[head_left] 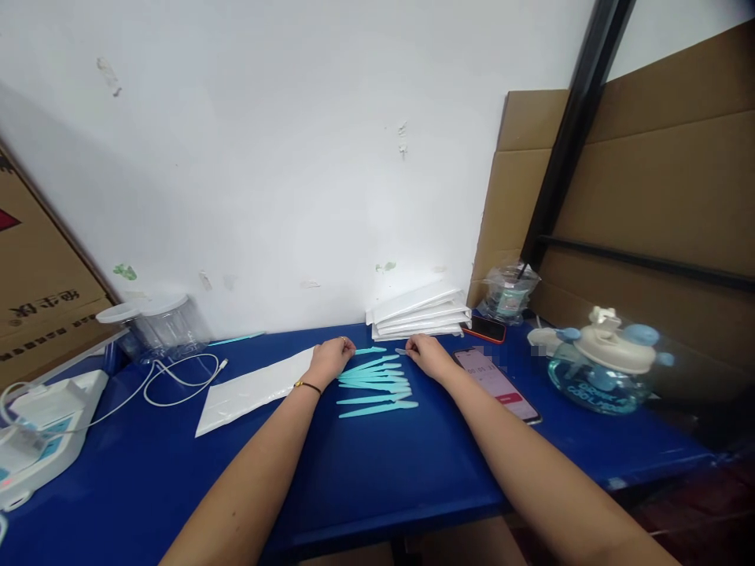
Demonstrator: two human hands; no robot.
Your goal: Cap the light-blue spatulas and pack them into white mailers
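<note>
My left hand (pixel 331 358) pinches the handle end of a slim turquoise eyebrow razor (pixel 370 350), whose narrow head points right. Opposite it, my right hand (pixel 425 354) has its fingertips closed on a small clear cap (pixel 402 351), a little apart from the razor's head. Just below both hands, several more turquoise razors (pixel 377 385) lie side by side on the blue table, heads to the right and paler at the tips. A flat white plastic bag (pixel 253 391) lies to the left, partly behind my left hand.
White packets (pixel 418 310) are stacked against the wall. On the right are a lit phone (pixel 499 385), a second phone (pixel 488 328), a wrapped cup (pixel 510 295) and a water jug (pixel 605 365). Leftward are clear tubs (pixel 165 326), a white cable (pixel 189 393) and a power strip (pixel 56 440).
</note>
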